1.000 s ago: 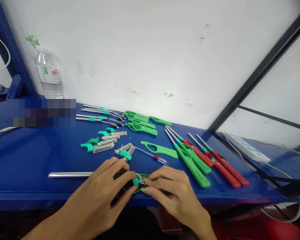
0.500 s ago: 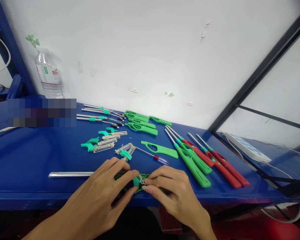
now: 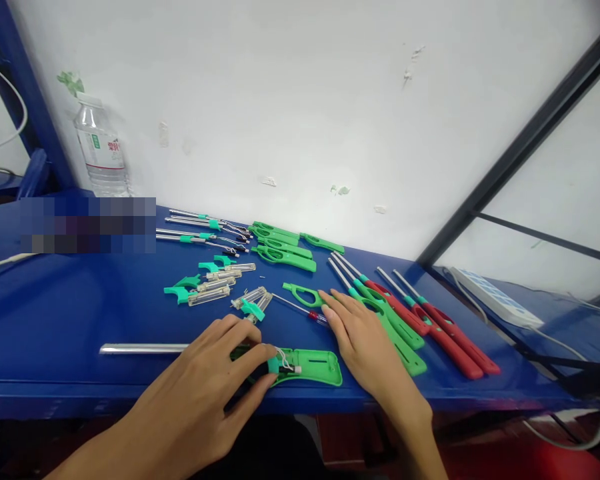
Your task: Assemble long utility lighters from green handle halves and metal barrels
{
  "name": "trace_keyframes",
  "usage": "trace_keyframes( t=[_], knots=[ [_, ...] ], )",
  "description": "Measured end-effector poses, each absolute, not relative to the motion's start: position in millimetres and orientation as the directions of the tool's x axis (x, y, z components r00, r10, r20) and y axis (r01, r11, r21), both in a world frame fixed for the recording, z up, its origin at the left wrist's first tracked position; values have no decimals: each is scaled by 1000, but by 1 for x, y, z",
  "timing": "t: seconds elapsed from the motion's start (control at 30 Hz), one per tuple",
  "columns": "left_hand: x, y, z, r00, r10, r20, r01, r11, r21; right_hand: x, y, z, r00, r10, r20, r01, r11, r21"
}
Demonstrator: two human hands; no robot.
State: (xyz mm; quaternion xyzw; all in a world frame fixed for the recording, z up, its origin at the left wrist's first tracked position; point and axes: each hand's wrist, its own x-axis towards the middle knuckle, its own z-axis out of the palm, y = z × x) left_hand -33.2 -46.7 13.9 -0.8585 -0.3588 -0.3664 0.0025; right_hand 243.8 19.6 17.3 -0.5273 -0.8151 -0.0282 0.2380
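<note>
My left hand point(image 3: 230, 373) grips an open green lighter casing point(image 3: 325, 367) at the table's front edge, thumb and forefinger pinching near a teal trigger point(image 3: 273, 365). White wires and a black igniter piece point(image 3: 291, 369) lie inside the casing, and a metal tube point(image 3: 145, 349) sticks out to the left. My right hand point(image 3: 365, 333) reaches with outstretched fingers over a loose green casing half point(image 3: 303, 294), covering most of it; whether the fingertips press on it I cannot tell. Beside those fingers lies a screwdriver point(image 3: 316, 317), its handle partly hidden.
Clear fuel tanks point(image 3: 209, 295) with teal triggers lie mid-left. Behind them are metal tubes with wires point(image 3: 195, 237) and stacked green casing halves point(image 3: 285, 259). Assembled red lighters point(image 3: 453, 343) and green ones point(image 3: 405, 357) lie right. A bottle point(image 3: 100, 150) stands back left; a power strip point(image 3: 497, 297) lies right.
My right hand has left the wires and moved up and right to the loose casing half, its fingers now stretched out. My left hand stays on the open casing.
</note>
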Motion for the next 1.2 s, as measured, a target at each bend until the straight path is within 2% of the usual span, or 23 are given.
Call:
trace_keyframes(
  t=[0.3, 0.4, 0.57, 1.0, 1.2],
  knots=[
    [-33, -46, 13, 471, 625, 623, 623, -736, 267, 241, 16, 19, -371, 866, 336, 868, 452, -206],
    [-33, -45, 14, 473, 621, 624, 624, -737, 260, 239, 15, 22, -341, 870, 356, 874, 433, -220],
    [-33, -45, 13, 474, 618, 627, 627, -737, 253, 239, 13, 25, -449, 855, 260, 839, 504, -206],
    [-32, -46, 13, 470, 621, 627, 618, -739, 269, 240, 15, 18, -279, 899, 338, 893, 372, -253],
    [-32, -47, 11, 454, 636, 624, 626, -726, 285, 242, 19, 15, -320, 910, 262, 900, 379, -218]
  ],
)
